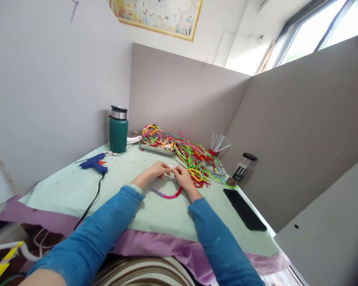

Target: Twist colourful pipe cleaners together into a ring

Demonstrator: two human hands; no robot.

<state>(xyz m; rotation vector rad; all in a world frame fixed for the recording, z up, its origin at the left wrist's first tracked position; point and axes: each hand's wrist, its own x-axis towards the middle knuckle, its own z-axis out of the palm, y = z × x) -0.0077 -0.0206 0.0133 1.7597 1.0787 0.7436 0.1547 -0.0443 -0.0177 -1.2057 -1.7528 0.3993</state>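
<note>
My left hand [160, 169] and my right hand [181, 175] meet over the middle of the table, both with fingers pinched together. Between the fingertips shows a small whitish bit, too small to make out well. Below the hands curves a hoop [169, 196] wrapped in fuzzy purple, pink and red pipe cleaner; its sides run up toward both hands, where the fingers hide the upper part. Just beyond my right hand lies a big tangle of coloured pipe cleaners [193, 155], red, green, yellow and pink.
A blue glue gun [94, 163] with a black cord lies left, near a green bottle [118, 135]. Behind is a metal tray [156, 149] of coloured pieces. White sticks [217, 142], a clear black-lidded jar [243, 169] and a black phone [244, 209] are right. Grey partitions [181, 91] surround the table.
</note>
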